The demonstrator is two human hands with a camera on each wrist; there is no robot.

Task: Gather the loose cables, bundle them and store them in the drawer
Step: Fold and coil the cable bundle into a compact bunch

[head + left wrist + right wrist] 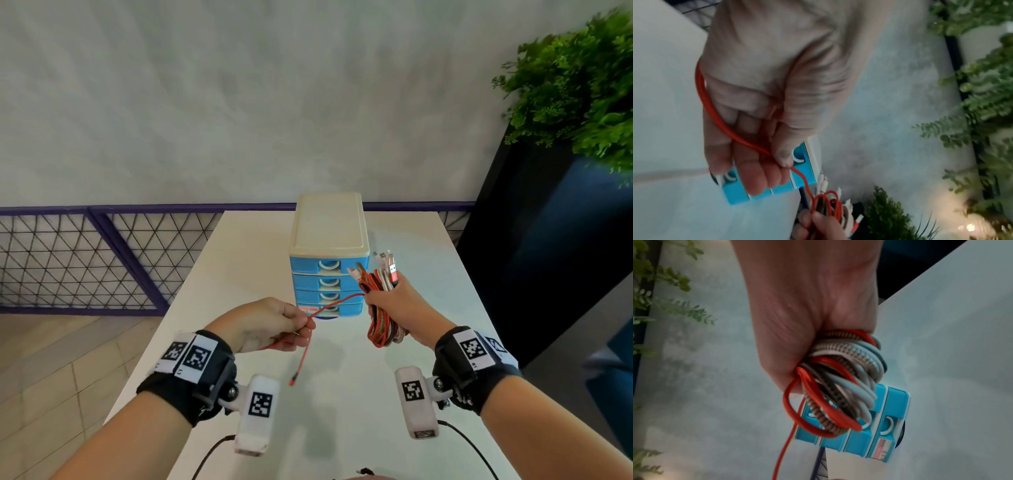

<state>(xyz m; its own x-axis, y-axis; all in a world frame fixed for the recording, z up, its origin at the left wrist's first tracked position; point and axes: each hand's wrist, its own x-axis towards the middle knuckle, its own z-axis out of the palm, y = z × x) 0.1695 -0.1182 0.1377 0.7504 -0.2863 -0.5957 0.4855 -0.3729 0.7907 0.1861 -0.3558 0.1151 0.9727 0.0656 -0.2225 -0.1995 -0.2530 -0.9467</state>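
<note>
My right hand (394,305) grips a folded bundle of red, white and braided cables (380,284) above the white table, just right of the drawer unit. In the right wrist view the cable loops (840,386) stick out of the fist. A thin red cable (337,301) runs from the bundle to my left hand (277,325), which pinches it between thumb and fingers; its free end (293,382) dangles below. The left wrist view shows the red cable (715,104) crossing the left fingers (756,170). The blue drawer unit (327,284) with a cream top has all its drawers closed.
The white table (239,260) stretches ahead to a grey wall. A purple-framed mesh fence (85,260) runs along the left. A dark planter (548,240) with green ferns (575,85) stands at the right.
</note>
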